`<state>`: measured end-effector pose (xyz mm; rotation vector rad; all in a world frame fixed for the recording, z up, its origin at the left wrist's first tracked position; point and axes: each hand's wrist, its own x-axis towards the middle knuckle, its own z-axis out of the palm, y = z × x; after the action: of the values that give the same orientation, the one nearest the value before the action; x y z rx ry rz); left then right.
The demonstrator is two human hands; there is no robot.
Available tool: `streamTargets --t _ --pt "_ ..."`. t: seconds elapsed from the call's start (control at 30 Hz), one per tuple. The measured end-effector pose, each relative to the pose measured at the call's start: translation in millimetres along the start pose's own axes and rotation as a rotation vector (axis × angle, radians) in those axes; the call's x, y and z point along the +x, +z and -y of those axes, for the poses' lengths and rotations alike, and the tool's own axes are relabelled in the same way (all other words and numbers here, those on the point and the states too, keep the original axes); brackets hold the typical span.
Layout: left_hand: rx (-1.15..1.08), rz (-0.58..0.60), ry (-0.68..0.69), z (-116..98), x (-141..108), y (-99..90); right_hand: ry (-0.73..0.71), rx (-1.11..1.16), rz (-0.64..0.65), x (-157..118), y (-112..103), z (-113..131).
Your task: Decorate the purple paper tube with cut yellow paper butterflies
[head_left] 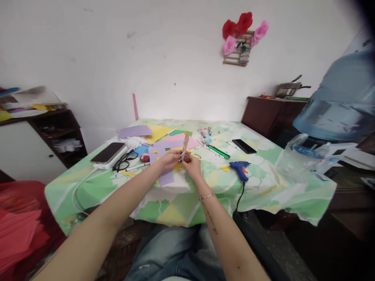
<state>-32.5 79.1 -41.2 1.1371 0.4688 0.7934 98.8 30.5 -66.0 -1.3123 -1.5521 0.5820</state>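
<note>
Both my hands meet over the middle of the table, fingers closed. My left hand (171,159) pinches the lower end of a narrow purple paper strip with yellow pieces on it (185,143), which stands upright. My right hand (192,166) is closed at the foot of the same strip. A gold-coloured loop (197,156), like a scissors handle, shows just behind my right hand; whether that hand touches it I cannot tell. Beneath and beside my left hand lie purple paper pieces (166,177), one bearing small yellow bits. Fine detail at the fingertips is blurred.
A blue glue gun (240,170) lies to the right, its cord hanging over the front edge. Near it are a green utility knife (219,151) and a black phone (244,146). Another phone (108,152) and black cable (124,160) sit left. Coloured paper (159,132) lies behind.
</note>
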Motion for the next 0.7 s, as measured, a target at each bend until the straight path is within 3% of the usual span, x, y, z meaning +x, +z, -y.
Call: streamTargets --t 0.27,0.7 --pt "-0.018 -0.06 0.099 18.6 -1.1 2.9 0.039 -0.009 -0.067 3.7 -1.2 -5.8" --pt "0.048 -0.169 0.145 25.7 -6.3 -4.2 0.029 0.061 -0.007 9.6 1.1 -13.9"
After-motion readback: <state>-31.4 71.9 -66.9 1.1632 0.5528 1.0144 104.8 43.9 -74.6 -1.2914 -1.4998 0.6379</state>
